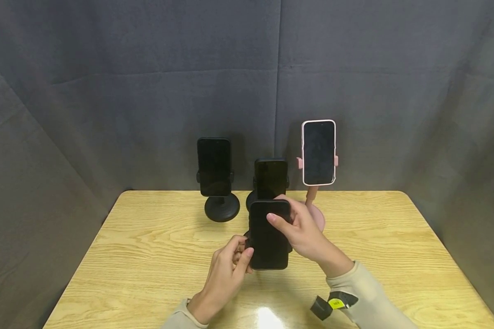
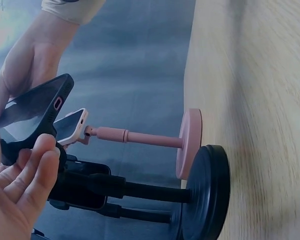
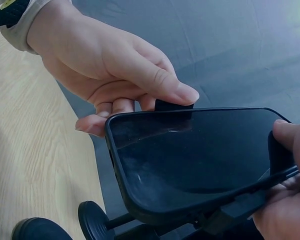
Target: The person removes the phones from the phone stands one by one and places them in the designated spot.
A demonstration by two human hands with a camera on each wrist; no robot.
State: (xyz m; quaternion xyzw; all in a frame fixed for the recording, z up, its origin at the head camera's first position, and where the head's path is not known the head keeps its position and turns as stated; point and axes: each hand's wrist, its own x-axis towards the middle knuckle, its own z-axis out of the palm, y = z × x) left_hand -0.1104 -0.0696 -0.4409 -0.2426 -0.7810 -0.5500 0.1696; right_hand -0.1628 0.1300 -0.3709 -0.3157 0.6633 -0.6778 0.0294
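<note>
A black-cased phone stands upright in front of me, its dark screen towards me. My right hand grips its upper right part, thumb across the screen and fingers behind. At the phone's left edge, my left hand pinches the black phone holder's side clamp, thumb in front and fingers curled behind. The holder's pole and round base show in the left wrist view; from the head they are mostly hidden by the phone.
Behind stand two more phones on black stands, a left one and a middle one, the latter partly covered. A white-cased phone sits in a pink stand at the right. A grey curtain hangs behind the wooden table.
</note>
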